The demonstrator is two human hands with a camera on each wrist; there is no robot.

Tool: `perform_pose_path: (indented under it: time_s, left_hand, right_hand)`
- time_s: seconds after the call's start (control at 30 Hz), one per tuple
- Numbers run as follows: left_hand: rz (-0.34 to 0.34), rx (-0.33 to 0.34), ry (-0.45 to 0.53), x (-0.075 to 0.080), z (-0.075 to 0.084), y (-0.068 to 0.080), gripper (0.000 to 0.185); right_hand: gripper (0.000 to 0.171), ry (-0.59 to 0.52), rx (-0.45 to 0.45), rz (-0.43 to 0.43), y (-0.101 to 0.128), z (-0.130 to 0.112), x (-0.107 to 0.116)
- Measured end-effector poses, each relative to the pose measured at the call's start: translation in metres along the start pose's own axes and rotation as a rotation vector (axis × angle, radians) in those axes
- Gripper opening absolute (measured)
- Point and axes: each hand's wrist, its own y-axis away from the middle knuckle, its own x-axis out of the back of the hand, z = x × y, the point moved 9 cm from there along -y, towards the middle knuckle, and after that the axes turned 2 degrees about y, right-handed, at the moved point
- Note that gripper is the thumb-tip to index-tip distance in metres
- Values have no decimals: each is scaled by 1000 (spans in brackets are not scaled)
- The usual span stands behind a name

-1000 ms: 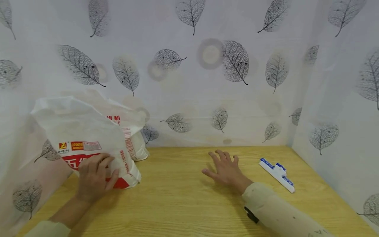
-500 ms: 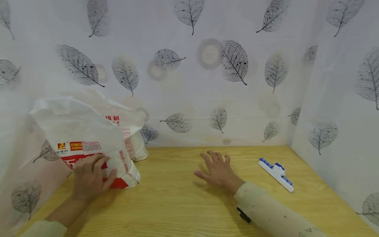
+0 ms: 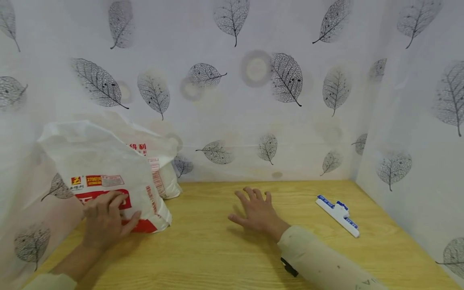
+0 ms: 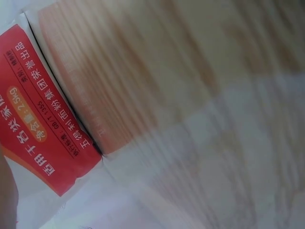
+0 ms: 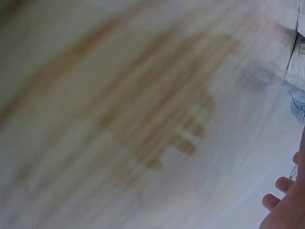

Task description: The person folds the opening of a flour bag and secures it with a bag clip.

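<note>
A white plastic bag (image 3: 98, 169) with a red label and printed text stands at the left of the wooden table (image 3: 224, 257), leaning on the left wall. My left hand (image 3: 103, 219) lies flat against the bag's lower front, fingers straight on the red label (image 4: 43, 119). A second white bag (image 3: 161, 161) sits behind the first. My right hand (image 3: 255, 211) hovers over the middle of the table, fingers spread, holding nothing. Its fingertips (image 5: 281, 188) show at the edge of the blurred right wrist view.
A white and blue bag clip (image 3: 338, 214) lies on the table to the right of my right hand. Leaf-patterned white sheets (image 3: 253, 80) wall the table at the back and on both sides.
My right hand has slid leftward across the table, away from the clip. My left hand has shifted slightly up and left on the bag's label.
</note>
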Motion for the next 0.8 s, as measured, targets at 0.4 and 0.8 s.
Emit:
perform_pose_path:
  time_s: [0.4, 0.8]
  left_hand:
    - [-47, 40, -56, 5, -13, 7, 75]
    - [-139, 101, -75, 8, -28, 15, 88]
  right_hand:
    - [84, 28, 73, 20, -5, -28, -4]
    - [85, 48, 104, 38, -7, -45, -2]
